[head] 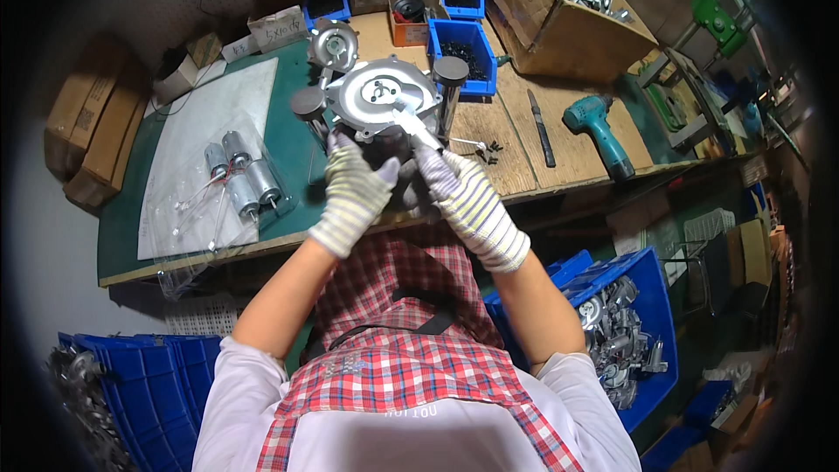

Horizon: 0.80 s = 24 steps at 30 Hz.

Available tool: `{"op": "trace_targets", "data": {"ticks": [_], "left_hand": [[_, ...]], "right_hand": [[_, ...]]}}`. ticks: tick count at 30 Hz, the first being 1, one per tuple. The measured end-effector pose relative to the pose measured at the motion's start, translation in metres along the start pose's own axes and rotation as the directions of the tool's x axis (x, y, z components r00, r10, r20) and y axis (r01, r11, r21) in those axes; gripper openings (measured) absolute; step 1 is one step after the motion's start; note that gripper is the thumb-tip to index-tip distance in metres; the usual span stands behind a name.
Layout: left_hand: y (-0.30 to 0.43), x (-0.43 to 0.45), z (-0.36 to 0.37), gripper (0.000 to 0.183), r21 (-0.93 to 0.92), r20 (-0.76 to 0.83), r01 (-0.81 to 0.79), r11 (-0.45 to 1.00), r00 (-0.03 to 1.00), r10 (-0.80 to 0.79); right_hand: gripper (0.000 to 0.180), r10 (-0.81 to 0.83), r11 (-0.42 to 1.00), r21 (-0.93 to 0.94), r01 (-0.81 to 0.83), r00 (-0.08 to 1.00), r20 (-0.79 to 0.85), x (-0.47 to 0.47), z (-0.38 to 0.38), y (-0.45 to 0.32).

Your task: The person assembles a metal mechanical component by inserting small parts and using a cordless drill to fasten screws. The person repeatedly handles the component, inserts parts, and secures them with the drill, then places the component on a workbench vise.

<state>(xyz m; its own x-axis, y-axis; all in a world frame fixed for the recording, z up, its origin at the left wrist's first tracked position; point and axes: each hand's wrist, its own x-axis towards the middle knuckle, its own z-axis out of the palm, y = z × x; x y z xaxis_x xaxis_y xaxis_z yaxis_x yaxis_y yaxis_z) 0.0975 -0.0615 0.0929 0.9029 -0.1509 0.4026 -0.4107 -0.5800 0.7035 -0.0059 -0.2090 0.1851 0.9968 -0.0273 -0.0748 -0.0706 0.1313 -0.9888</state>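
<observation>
A round silvery metal housing (373,88) with a perforated hub sits before me, between two dark-capped metal posts (451,71). My left hand (357,196), in a striped knit glove, is at its near left edge, thumb spread from the fingers. My right hand (468,206), gloved alike, reaches to the near right edge. From its fingers a glare-lit pale shape (418,128) runs over the housing; whether it is a finger or a part, I cannot tell. A dark part (388,147) lies in shadow between the hands. Behind stands a smaller metal housing (333,46).
On the left, several small electric motors (242,174) with wires lie in a clear plastic bag. On the right are loose black screws (488,154), a knife (541,131) and a teal cordless driver (600,131). A blue screw bin (485,82) and a cardboard box (577,39) stand behind.
</observation>
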Motion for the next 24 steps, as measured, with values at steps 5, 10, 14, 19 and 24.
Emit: {"op": "trace_targets", "data": {"ticks": [5,10,14,19,24], "left_hand": [[-0.015,0.033,0.048,0.041,-0.834,0.549,0.551,0.001,0.831,-0.089],[-0.004,0.046,0.044,0.045,-0.89,0.226,0.335,-0.31,0.913,0.339],[0.01,0.044,0.025,0.047,-0.956,0.161,0.22,-0.194,0.946,0.281],[0.065,-0.007,-0.034,0.056,-0.889,0.194,0.049,0.456,0.941,0.279],[0.073,-0.062,-0.039,0.071,-0.643,0.494,-0.185,0.743,0.642,0.587]], "right_hand": [[0.037,-0.003,0.999,0.051,-0.002,0.994,0.106,0.0,0.031,0.007],[0.035,-0.104,0.972,-0.185,0.148,0.969,0.226,0.001,0.048,0.012],[0.022,-0.358,0.75,-0.477,0.457,0.888,0.288,-0.039,0.033,-0.016],[0.048,-0.898,0.103,-0.887,0.45,0.426,0.111,-0.077,-0.018,-0.036],[0.064,-0.625,0.415,-0.78,0.469,0.77,0.13,-0.102,-0.041,0.014]]}}
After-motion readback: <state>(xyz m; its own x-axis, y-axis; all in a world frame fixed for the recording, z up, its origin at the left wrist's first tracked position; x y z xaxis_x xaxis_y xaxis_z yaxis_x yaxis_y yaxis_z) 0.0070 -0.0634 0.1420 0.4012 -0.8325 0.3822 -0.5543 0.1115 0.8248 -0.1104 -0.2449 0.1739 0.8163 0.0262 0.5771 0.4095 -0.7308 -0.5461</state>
